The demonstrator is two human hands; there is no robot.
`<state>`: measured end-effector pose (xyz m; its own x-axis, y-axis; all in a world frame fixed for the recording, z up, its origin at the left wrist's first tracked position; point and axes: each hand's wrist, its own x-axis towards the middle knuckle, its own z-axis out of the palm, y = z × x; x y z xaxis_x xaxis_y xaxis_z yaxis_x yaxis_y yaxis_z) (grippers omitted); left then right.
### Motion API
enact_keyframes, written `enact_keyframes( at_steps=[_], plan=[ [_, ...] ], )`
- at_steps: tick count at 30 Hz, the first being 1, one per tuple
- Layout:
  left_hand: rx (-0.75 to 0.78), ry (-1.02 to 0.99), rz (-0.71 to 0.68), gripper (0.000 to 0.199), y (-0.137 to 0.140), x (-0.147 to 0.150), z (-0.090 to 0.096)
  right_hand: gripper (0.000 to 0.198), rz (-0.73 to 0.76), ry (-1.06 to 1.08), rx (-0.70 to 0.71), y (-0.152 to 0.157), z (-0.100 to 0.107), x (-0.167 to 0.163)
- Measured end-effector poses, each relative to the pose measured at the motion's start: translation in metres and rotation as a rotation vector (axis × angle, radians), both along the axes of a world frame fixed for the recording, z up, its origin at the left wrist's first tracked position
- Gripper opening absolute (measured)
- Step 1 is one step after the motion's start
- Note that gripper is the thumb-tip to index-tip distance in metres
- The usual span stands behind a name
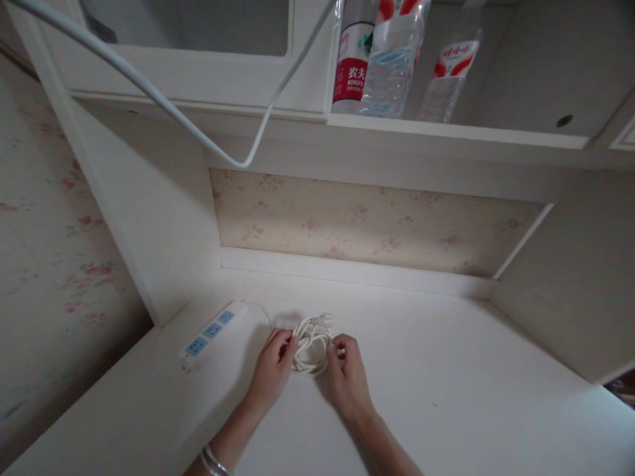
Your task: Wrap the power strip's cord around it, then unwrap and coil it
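A white power cord [310,367] lies coiled in loops on the white desktop, its plug [324,320] at the top of the coil. My left hand [276,360] pinches the coil's left side between thumb and fingers. On the opposite side my right hand [348,373] grips the loops the same way, fingers curled. To the left of my hands rests a white power strip [212,332] with blue sockets. A thin stretch of its cord runs from its far end toward the coil.
Overhead, a shelf [456,133] holds several plastic bottles, among them a red-labelled bottle [351,73]. A pale bent rod or cable [243,163] hangs across the upper left. Side panels [163,218] and a floral-papered back wall [357,221] enclose the desktop [446,370].
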<state>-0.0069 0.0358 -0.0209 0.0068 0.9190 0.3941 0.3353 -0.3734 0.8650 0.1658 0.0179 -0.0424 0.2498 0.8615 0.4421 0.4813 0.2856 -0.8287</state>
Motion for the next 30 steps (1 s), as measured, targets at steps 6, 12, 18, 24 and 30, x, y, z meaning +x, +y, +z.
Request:
enact_keyframes(
  at_steps=[6,12,18,24,30],
  plan=[
    [-0.035,-0.005,-0.014,0.028,-0.002,-0.001,0.001,0.034,0.015,0.121,-0.028,0.000,0.003,0.002],
    [-0.127,-0.050,-0.130,0.035,-0.008,-0.002,0.008,0.050,0.101,0.250,-0.063,-0.007,0.005,-0.005],
    [-0.132,-0.057,-0.218,0.033,-0.016,0.003,0.012,0.055,0.170,0.409,-0.064,-0.015,0.009,-0.013],
    [-0.113,-0.057,-0.205,0.030,-0.018,0.007,0.008,0.044,0.193,0.562,-0.067,-0.022,0.016,-0.013],
    [-0.146,-0.078,-0.214,0.037,-0.017,0.008,0.006,0.038,0.111,0.529,-0.034,-0.023,0.013,-0.008]
  ],
)
